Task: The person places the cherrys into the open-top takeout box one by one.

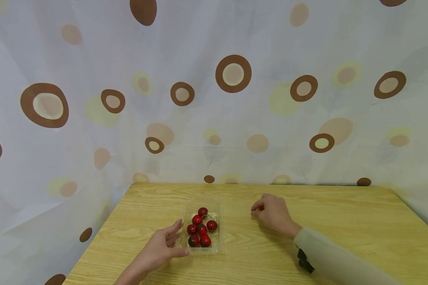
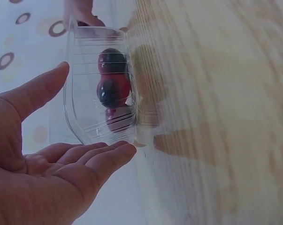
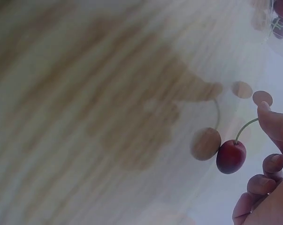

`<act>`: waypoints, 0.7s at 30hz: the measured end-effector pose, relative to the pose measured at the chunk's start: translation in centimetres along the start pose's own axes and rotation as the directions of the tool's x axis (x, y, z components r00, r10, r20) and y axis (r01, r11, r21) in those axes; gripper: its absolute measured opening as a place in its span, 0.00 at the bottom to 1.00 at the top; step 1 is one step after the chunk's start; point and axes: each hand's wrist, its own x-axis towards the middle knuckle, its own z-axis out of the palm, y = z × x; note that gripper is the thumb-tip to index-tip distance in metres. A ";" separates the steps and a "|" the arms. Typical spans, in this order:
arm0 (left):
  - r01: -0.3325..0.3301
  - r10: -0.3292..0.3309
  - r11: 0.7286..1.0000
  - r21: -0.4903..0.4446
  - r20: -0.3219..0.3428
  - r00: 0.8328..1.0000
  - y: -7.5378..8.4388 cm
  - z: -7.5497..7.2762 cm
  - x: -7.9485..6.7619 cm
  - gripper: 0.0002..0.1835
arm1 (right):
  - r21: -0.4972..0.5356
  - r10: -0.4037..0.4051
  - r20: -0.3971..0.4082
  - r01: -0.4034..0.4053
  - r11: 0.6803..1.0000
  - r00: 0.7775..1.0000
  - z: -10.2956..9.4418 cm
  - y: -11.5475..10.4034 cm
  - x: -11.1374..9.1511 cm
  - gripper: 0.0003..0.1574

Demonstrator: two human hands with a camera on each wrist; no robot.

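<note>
A clear plastic container (image 1: 216, 242) stands on the table with several dark red cherries (image 1: 201, 229) inside, some with green stems. My left hand (image 1: 157, 251) is at the container's near left side, thumb and fingers spread apart around its edge; whether they touch it I cannot tell. In the left wrist view, nothing is held in that palm. To the right of the container, my right hand (image 1: 274, 213) pinches the green stem of a single cherry (image 3: 231, 157), which is close to the tabletop. The head view hides this cherry.
The light wooden table (image 1: 335, 221) extends to both sides and behind the container. A whitish sheet (image 1: 199, 39) with brown and yellow oval prints hangs along the back and left. A dark item (image 1: 304, 261) shows at the right sleeve.
</note>
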 end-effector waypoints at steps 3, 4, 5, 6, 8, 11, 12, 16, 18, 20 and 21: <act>0.001 -0.001 1.000 0.001 0.002 1.000 0.0 0.0 0.0 0.53 | 0.020 0.011 -0.017 -0.011 1.000 1.000 -0.5 0.3 -0.3 0.03; -0.001 0.001 1.000 0.002 0.002 1.000 0.0 0.0 0.0 0.53 | 0.026 0.020 -0.021 -0.019 0.999 1.000 -0.7 0.4 -0.4 0.03; -0.001 0.001 1.000 0.004 0.001 1.000 0.0 0.0 0.0 0.53 | 0.031 0.028 -0.025 -0.027 0.999 0.999 -0.9 0.6 -0.5 0.02; -0.003 0.003 1.000 0.006 0.001 1.000 0.0 0.0 0.0 0.53 | 0.038 0.039 -0.027 -0.038 0.999 0.999 -1.2 0.7 -0.7 0.02; -0.007 0.007 1.000 0.008 -0.001 1.000 0.0 0.0 0.0 0.53 | 0.053 0.061 -0.030 -0.059 0.997 0.998 -1.8 1.1 -1.0 0.03; -0.012 0.012 1.000 0.005 0.002 1.000 0.0 0.0 0.1 0.53 | 0.062 0.083 -0.033 -0.081 0.995 0.996 -2.8 1.8 -1.5 0.03; -0.013 0.013 1.000 0.003 0.004 1.000 0.0 0.0 0.1 0.53 | 0.070 0.090 -0.035 -0.088 0.994 0.995 -3.0 2.1 -1.7 0.03; -0.012 0.012 1.000 -0.013 0.016 1.000 -0.1 0.0 0.2 0.53 | 0.071 0.129 -0.047 -0.126 0.990 0.991 -3.8 3.7 -2.5 0.02; -0.013 0.013 1.000 -0.018 0.021 1.000 -0.1 0.0 0.3 0.52 | 0.067 0.149 -0.047 -0.145 0.987 0.988 -4.0 4.6 -2.8 0.03; -0.012 0.012 1.000 -0.020 0.022 1.000 -0.2 0.0 0.3 0.52 | 0.057 0.154 -0.039 -0.152 0.987 0.987 -4.2 5.4 -2.9 0.04; -0.011 0.011 1.000 -0.020 0.023 1.000 -0.2 0.0 0.3 0.52 | 0.055 0.152 -0.033 -0.151 0.987 0.988 -4.3 5.7 -3.0 0.03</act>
